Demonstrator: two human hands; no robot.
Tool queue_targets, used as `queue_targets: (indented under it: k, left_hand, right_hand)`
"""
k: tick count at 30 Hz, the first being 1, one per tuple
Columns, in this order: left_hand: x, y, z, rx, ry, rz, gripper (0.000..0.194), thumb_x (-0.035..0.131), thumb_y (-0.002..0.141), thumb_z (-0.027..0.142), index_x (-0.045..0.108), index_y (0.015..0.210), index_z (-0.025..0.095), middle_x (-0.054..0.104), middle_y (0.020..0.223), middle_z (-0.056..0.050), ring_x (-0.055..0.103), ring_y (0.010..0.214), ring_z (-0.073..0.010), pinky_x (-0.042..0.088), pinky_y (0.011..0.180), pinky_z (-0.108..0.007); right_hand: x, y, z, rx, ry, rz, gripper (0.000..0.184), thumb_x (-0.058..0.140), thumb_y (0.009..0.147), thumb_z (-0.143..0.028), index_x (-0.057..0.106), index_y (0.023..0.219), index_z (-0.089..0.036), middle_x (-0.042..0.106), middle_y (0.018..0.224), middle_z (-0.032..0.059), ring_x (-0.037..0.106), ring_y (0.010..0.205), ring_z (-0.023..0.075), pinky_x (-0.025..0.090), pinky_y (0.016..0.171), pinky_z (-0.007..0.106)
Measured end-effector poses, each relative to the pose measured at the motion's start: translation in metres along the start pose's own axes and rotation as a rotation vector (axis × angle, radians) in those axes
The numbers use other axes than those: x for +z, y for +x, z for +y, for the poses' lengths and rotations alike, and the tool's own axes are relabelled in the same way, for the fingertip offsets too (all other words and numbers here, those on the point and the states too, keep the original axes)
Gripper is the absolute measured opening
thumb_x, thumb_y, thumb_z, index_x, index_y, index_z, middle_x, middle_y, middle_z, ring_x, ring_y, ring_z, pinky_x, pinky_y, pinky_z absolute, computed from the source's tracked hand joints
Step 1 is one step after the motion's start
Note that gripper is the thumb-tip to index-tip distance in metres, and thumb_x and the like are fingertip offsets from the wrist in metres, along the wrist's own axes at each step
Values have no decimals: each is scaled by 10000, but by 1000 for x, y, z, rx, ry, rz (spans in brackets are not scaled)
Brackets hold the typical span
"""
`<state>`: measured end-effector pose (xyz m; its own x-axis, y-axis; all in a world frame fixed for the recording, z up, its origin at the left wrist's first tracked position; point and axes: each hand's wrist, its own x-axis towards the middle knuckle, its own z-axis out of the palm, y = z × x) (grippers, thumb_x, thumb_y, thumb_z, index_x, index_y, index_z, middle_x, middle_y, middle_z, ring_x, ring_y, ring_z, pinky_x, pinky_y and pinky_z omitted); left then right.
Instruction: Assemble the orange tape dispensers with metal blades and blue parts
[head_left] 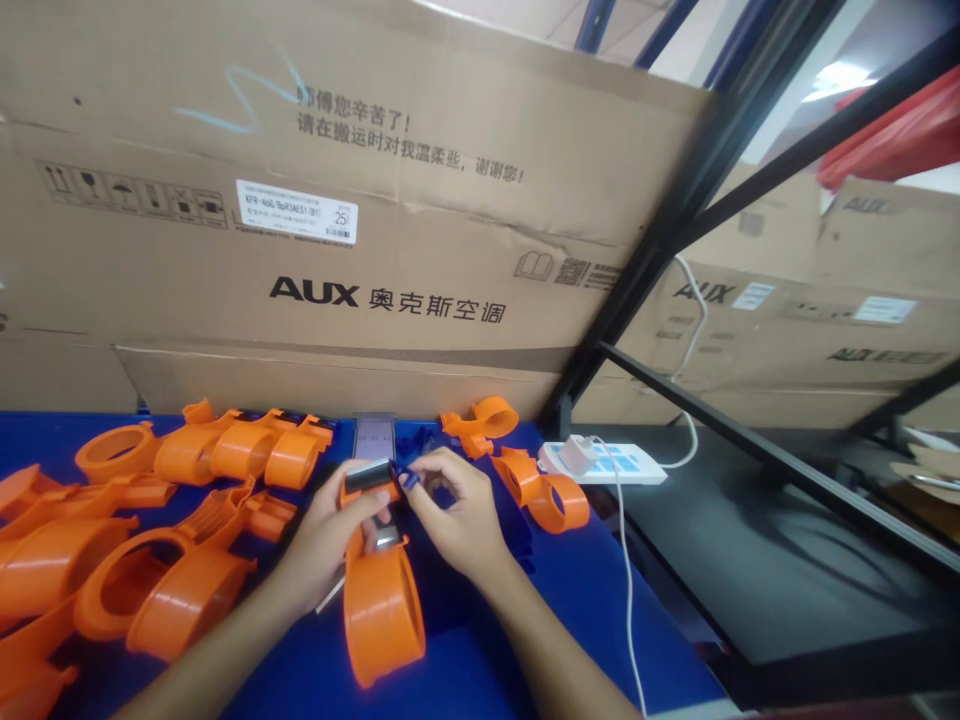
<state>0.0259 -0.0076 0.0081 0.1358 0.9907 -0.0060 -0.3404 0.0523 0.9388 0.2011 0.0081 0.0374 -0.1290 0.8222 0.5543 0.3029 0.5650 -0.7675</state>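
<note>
My left hand is wrapped around the head of an orange tape dispenser, whose wide ring hangs toward me. On its head sits a dark roller-like part, and a shiny metal piece shows below. My right hand pinches a small dark blue piece against the right end of the head. What exactly this blue piece is, I cannot make out. Just behind both hands lies a phone with a lit screen. More dark blue pieces lie beside it, partly hidden by my right hand.
Several orange tape dispensers cover the left of the blue table, with a few more dispensers at right. A white power strip with a cable stands at the right edge. Behind rise a large cardboard sheet and a black metal frame.
</note>
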Motion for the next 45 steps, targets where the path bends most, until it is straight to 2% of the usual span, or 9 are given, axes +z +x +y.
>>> queue_targets:
  k: [5,8,12,15,20,25,28,32,45]
  left_hand:
    - [4,24,19,33,186,-104,323,725,862,303,557,1133,248,693,767,12,562,464,-116,414,467,-227]
    - [0,30,18,21,195,-115,316,721,849,314,545,1104,254,689,765,21,540,440,-111,397,450,-226]
    - [-9,26,8,-4,172,-102,328,692,876,347,535,1147,247,592,574,73,520,429,-122,377,458,-212]
    - [-11,20,6,-20,192,-100,356,686,888,353,516,1178,239,552,516,93,532,436,-129,403,484,-212]
    - [-10,19,9,60,184,-61,439,731,871,324,473,1221,263,625,658,88,553,425,-110,444,484,-221]
    - [-12,22,9,139,146,-39,374,797,840,339,516,1068,247,612,759,75,548,430,-73,428,449,-200]
    - [-12,21,9,151,122,-37,374,808,833,330,530,1067,240,621,804,65,541,425,-59,412,425,-190]
    - [-12,20,8,145,111,-41,385,811,832,329,539,1090,243,615,796,70,543,425,-61,414,419,-189]
    - [-13,18,9,161,173,-63,312,773,859,300,551,1070,235,567,742,79,546,446,-73,443,462,-205]
  right_hand:
    - [1,-3,8,93,20,104,102,691,915,-324,703,912,-222,703,819,42,658,718,192,564,679,325]
    - [4,-5,12,106,30,86,99,703,907,-312,702,938,-218,710,842,48,682,746,198,583,704,333]
    - [7,-5,11,49,50,9,105,728,881,-282,702,949,-207,709,899,59,704,786,198,603,731,328]
    - [7,-5,8,-8,46,-6,109,705,886,-238,703,989,-202,700,923,57,703,785,183,608,726,311]
    - [4,-5,5,-55,-4,-15,98,684,902,-197,686,1000,-206,691,930,54,700,789,176,609,731,304]
    - [3,-5,1,-88,-19,-21,32,691,925,-216,662,938,-211,664,914,49,690,789,175,603,725,300]
    - [1,-3,-2,-131,-51,-25,105,706,922,-217,625,855,-214,647,867,40,655,764,170,570,693,293]
    - [-2,0,-3,-201,-100,-45,196,725,916,-215,576,789,-219,636,816,28,614,762,175,510,689,302]
    - [-3,0,0,-270,-124,-155,186,643,967,-198,526,826,-224,581,855,31,551,783,174,460,710,305]
